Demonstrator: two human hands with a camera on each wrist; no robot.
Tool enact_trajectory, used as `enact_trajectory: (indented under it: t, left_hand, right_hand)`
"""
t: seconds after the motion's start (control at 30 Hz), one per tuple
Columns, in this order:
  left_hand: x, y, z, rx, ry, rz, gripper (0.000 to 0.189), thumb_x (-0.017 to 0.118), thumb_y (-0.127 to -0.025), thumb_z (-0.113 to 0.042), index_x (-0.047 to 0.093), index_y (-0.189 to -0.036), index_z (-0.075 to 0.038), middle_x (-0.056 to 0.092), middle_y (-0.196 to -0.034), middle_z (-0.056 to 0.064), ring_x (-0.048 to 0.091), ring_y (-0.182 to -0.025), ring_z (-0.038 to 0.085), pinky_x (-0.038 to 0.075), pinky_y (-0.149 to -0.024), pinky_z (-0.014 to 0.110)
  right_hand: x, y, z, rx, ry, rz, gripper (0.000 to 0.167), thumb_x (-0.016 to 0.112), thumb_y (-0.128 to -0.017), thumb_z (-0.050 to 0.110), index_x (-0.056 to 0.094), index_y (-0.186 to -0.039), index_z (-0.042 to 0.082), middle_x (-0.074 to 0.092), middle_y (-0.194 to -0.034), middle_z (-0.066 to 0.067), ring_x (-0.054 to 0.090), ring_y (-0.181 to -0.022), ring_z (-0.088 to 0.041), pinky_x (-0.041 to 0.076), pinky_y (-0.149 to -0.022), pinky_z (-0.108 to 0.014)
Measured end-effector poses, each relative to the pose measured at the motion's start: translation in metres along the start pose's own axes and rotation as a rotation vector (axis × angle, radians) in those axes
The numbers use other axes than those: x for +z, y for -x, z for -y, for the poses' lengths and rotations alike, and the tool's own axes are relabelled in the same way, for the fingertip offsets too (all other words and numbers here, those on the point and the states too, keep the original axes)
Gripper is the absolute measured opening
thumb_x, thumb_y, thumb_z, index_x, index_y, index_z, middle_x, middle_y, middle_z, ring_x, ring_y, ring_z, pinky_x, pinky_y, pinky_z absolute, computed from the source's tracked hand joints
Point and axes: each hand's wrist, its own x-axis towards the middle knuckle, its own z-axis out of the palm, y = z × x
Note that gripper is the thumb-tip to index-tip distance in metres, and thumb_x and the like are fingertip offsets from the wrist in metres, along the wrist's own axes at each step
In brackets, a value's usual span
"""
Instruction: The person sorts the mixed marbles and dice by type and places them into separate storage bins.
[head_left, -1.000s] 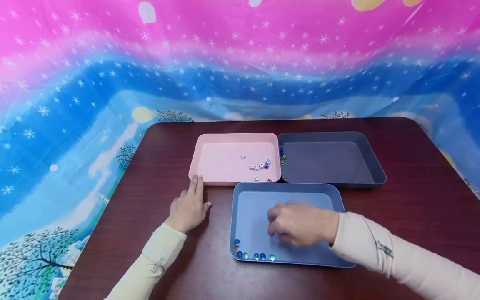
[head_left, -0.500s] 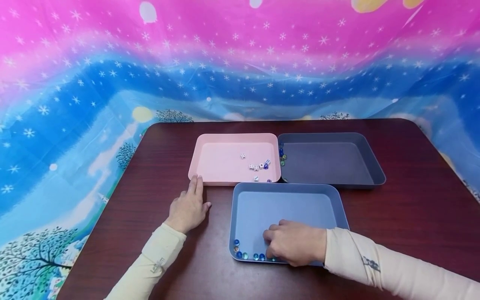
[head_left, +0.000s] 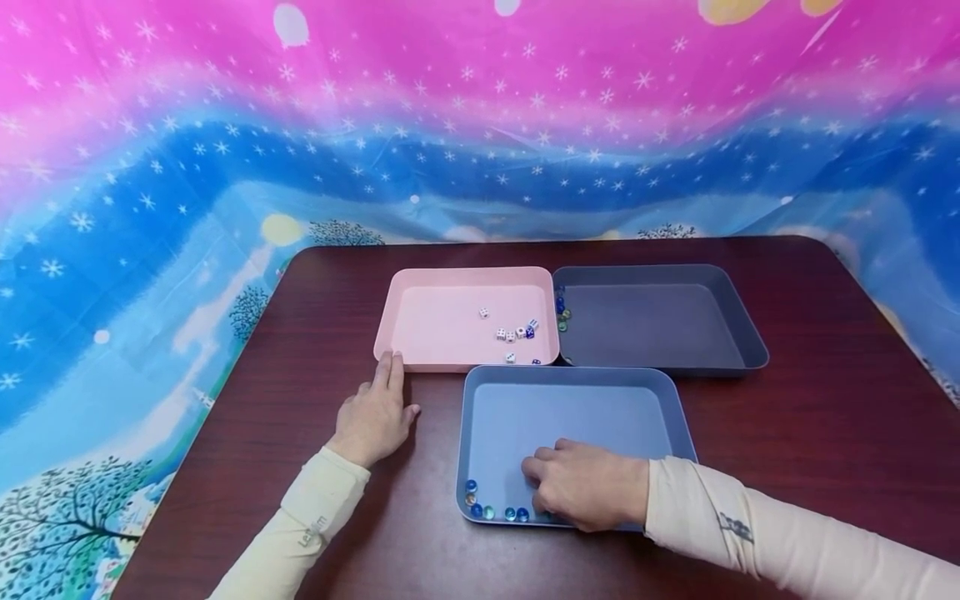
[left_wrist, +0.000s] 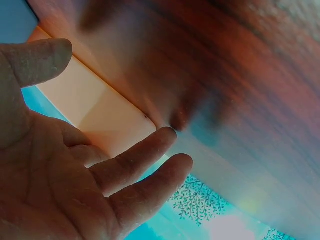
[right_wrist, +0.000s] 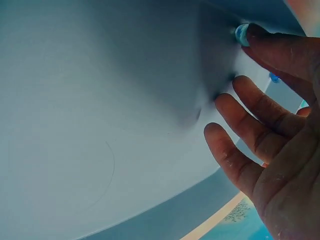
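My right hand (head_left: 588,485) is down in the blue-grey tray (head_left: 573,375), near its front wall. In the right wrist view its thumb and forefinger pinch a light blue glass marble (right_wrist: 242,35), while the other fingers are spread and bent. Several more marbles (head_left: 477,510) lie along the tray's front left corner. My left hand (head_left: 371,421) has its first fingers stretched out to the front left corner of the pink tray (head_left: 442,367), touching its rim. Its palm, seen in the left wrist view, holds nothing.
Several white and blue dice (head_left: 511,336) lie in the pink tray. To its right stands a dark grey tray (head_left: 738,321) with several marbles (head_left: 561,306) along its left wall. The three trays adjoin on a dark red-brown table (head_left: 810,433), before a patterned cloth (head_left: 480,125).
My right hand has come down toward the front wall of the blue-grey tray, over the marble at the right of the row, and has stayed there. My left hand has kept its place.
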Motion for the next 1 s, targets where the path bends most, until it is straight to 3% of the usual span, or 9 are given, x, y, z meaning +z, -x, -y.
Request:
enact_trajectory:
  t: [0.17,0.37,0.53,0.7,0.87,1.0]
  left_hand:
    - [0.0,0.001,0.0,-0.001,0.002,0.01,0.081,0.062,-0.09,-0.036,0.022,-0.149,0.0,0.03,-0.155,0.018,0.063,-0.1,0.039,0.054,-0.068,0.049]
    - [0.0,0.001,0.0,0.0,0.001,0.009,0.08,0.062,-0.09,-0.036,0.022,-0.149,0.0,0.031,-0.154,0.018,0.063,-0.1,0.039,0.054,-0.067,0.049]
    - [-0.001,0.001,0.001,-0.001,-0.001,0.015,0.08,0.062,-0.09,-0.035,0.022,-0.149,0.001,0.03,-0.154,0.019,0.063,-0.1,0.04,0.054,-0.067,0.049]
    - [-0.002,0.001,0.001,-0.001,-0.003,0.015,0.081,0.063,-0.089,-0.036,0.022,-0.149,0.001,0.03,-0.154,0.019,0.063,-0.099,0.04,0.055,-0.068,0.049]
    - [-0.002,0.001,0.0,-0.002,0.001,0.029,0.082,0.062,-0.089,-0.036,0.021,-0.15,0.001,0.029,-0.155,0.02,0.063,-0.1,0.04,0.055,-0.068,0.049]
    - [-0.001,0.0,-0.001,-0.002,0.005,0.03,0.082,0.062,-0.09,-0.037,0.021,-0.15,0.001,0.029,-0.155,0.019,0.063,-0.101,0.039,0.055,-0.07,0.049]
  right_hand:
    - [0.0,0.006,-0.001,0.025,0.015,-0.027,0.005,0.07,-0.081,0.018,0.073,-0.084,0.02,0.06,-0.096,0.003,0.055,-0.08,-0.008,0.052,-0.07,-0.029]
    - [-0.01,0.024,-0.015,0.108,-0.024,-0.095,0.005,0.065,-0.083,0.011,0.07,-0.083,0.011,0.061,-0.099,-0.002,0.059,-0.087,-0.013,0.054,-0.075,-0.034]
    - [-0.027,0.041,-0.047,0.225,-0.071,-0.186,0.004,0.069,-0.078,0.005,0.071,-0.081,0.007,0.061,-0.095,-0.005,0.06,-0.08,-0.014,0.056,-0.072,-0.032]
    - [-0.049,0.056,-0.089,0.313,-0.08,-0.298,0.011,0.069,-0.073,-0.002,0.066,-0.069,0.008,0.06,-0.089,-0.007,0.058,-0.074,-0.015,0.054,-0.066,-0.032]
    - [-0.069,0.06,-0.121,0.452,-0.146,-0.25,0.01,0.067,-0.078,-0.001,0.066,-0.072,0.008,0.061,-0.097,-0.011,0.058,-0.076,-0.015,0.054,-0.068,-0.033]
    - [-0.081,0.054,-0.141,0.511,-0.186,-0.195,0.01,0.065,-0.081,0.0,0.067,-0.074,0.007,0.06,-0.101,-0.013,0.058,-0.08,-0.017,0.055,-0.071,-0.035]
